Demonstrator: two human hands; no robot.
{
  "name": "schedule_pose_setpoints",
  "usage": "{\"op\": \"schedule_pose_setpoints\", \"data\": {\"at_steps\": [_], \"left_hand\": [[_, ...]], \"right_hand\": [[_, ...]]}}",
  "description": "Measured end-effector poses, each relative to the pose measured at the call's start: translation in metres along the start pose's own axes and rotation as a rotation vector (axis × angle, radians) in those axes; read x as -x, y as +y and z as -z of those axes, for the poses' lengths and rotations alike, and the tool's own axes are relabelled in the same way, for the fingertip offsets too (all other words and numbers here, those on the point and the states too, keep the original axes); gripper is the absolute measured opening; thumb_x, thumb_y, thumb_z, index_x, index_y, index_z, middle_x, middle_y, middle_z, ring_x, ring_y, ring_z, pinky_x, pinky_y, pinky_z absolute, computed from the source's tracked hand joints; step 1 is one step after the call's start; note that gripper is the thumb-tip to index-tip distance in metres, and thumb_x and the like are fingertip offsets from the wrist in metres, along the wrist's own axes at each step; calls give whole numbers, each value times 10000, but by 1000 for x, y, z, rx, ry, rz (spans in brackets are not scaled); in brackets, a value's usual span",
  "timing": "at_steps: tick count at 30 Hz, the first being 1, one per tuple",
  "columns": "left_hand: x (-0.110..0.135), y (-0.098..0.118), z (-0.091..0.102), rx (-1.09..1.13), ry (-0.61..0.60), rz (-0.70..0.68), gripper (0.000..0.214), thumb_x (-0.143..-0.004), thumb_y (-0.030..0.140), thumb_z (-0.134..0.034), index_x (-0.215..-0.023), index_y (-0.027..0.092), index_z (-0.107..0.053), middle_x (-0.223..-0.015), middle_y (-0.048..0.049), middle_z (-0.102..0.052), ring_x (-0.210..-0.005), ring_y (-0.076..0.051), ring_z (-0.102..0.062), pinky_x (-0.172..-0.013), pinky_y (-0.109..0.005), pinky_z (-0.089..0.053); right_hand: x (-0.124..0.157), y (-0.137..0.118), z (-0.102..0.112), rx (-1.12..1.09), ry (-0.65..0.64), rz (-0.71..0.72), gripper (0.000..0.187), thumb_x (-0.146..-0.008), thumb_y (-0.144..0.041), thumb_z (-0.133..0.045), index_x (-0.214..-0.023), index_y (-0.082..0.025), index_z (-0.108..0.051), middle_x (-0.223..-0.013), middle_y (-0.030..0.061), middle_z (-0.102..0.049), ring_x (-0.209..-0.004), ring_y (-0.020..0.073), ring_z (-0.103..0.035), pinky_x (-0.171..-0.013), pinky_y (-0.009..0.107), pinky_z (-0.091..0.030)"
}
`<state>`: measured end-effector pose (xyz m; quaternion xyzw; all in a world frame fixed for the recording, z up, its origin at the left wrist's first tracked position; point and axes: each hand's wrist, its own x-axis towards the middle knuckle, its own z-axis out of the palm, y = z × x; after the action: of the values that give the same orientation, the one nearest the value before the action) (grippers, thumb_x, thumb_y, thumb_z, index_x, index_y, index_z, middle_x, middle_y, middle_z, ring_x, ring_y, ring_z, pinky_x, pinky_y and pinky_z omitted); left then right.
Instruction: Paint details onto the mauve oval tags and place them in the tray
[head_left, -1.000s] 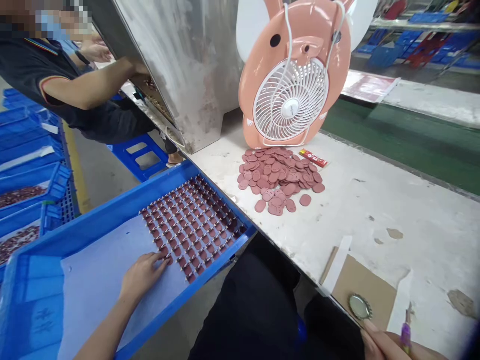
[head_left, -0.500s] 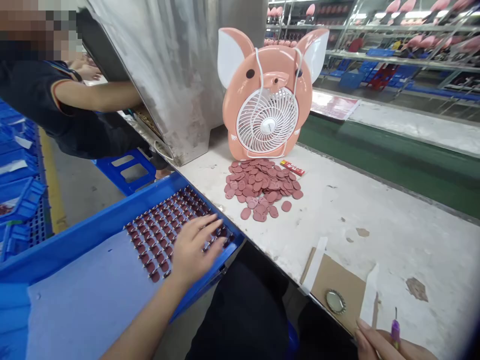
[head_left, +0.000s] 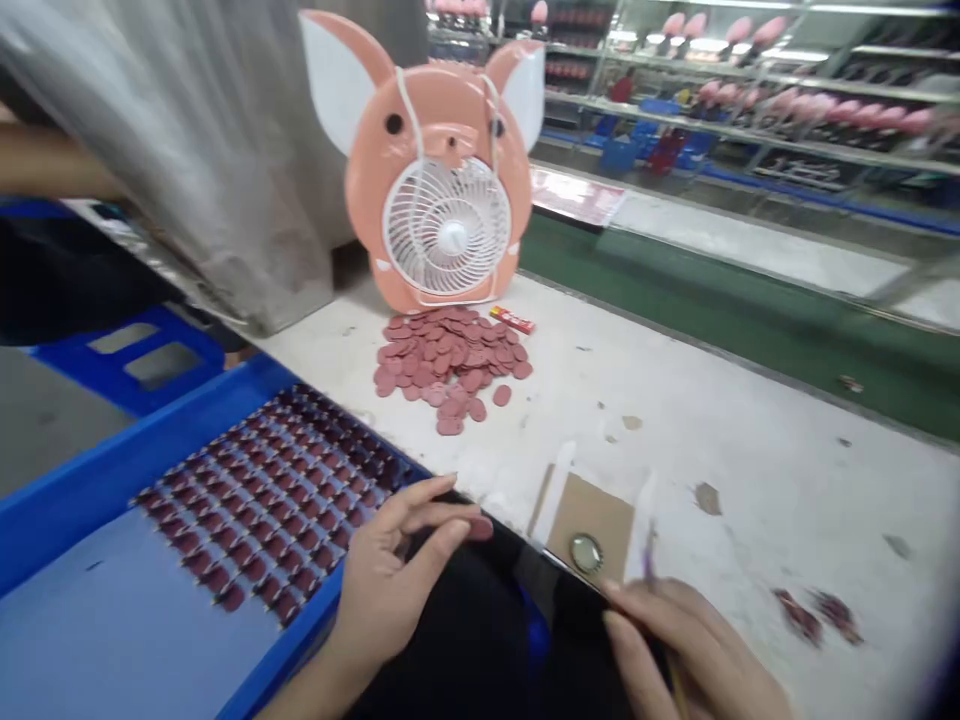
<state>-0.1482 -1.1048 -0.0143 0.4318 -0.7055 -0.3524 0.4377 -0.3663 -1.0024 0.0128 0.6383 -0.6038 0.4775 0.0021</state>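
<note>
Between the thumb and fingers of my left hand is a reddish-brown oval disc, held over the gap between tray and table. My right hand is closed around a thin tool with a purple part, blurred, its tip near a strip of white tape. Beside its fingertips, a bottle cap lies on a piece of cardboard taped at the table edge. Loose discs of the same kind form a pile on the white table.
At left, a blue tray holds rows of dark red pieces. A pink pig-shaped fan stands behind the pile, beside a small red packet. Dark red scraps lie at right. Another person's arm shows at far left.
My left hand has moved from over the tray toward the table edge, with an oval disc now visible in its fingers. My right hand is nearer the bottle cap. The view has swung right.
</note>
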Motion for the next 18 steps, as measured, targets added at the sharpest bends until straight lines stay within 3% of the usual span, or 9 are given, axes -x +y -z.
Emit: {"op": "schedule_pose_setpoints", "data": {"at_steps": [2,4,7,10,13,15,18], "left_hand": [[-1,30,-13,370,-128,353,339,-888,243,-677,-1221,213,-620,-847,-43,-826,-741,-194,-777,-721,-265,-604],[-5,48,-21,624,-236,591,357,-805,285,-773,-1142,230,-670,-808,-27,-824,-749,-186,-773,-742,-240,-597],[-10,56,-30,770,-304,696,318,-748,288,-825,-1049,252,-728,-768,-13,-817,-771,-180,-767,-758,-226,-590],[-10,51,-39,830,-335,688,301,-710,284,-853,-1000,296,-775,-777,-5,-809,-774,-175,-757,-748,-218,-586],[-8,44,-48,841,-404,505,309,-682,283,-870,-981,327,-805,-834,-18,-777,-775,-174,-731,-700,-208,-580],[-7,41,-52,824,-422,382,253,-702,315,-852,-952,318,-818,-821,-29,-721,-714,-165,-691,-622,-210,-568],[-4,39,-55,795,-395,290,223,-685,357,-858,-899,308,-819,-762,-30,-658,-677,-165,-641,-589,-228,-552]], "right_hand": [[-11,-11,-6,-147,-104,-65,162,-905,-191,-635,-1055,-214,-688,-854,37,-674,-694,144,-662,-608,221,-549],[-17,-15,-11,-270,-155,-140,181,-903,-204,-640,-1079,-218,-674,-829,20,-667,-678,124,-650,-614,203,-550],[-19,-16,-13,-427,-146,-310,128,-894,-215,-672,-1016,-244,-702,-827,9,-688,-690,116,-658,-620,188,-542],[-13,-19,-11,-627,-85,-615,62,-887,-279,-713,-941,-252,-722,-786,-1,-704,-650,108,-661,-606,178,-535],[-5,-25,-13,-804,17,-858,171,-849,-365,-764,-890,-208,-711,-714,10,-701,-587,114,-651,-579,189,-544],[1,-26,-18,-834,43,-860,238,-837,-403,-773,-873,-178,-704,-704,37,-702,-580,142,-659,-558,221,-562],[9,-21,-23,-823,52,-719,256,-850,-398,-761,-971,-179,-710,-747,51,-712,-606,160,-678,-551,236,-580]]}}
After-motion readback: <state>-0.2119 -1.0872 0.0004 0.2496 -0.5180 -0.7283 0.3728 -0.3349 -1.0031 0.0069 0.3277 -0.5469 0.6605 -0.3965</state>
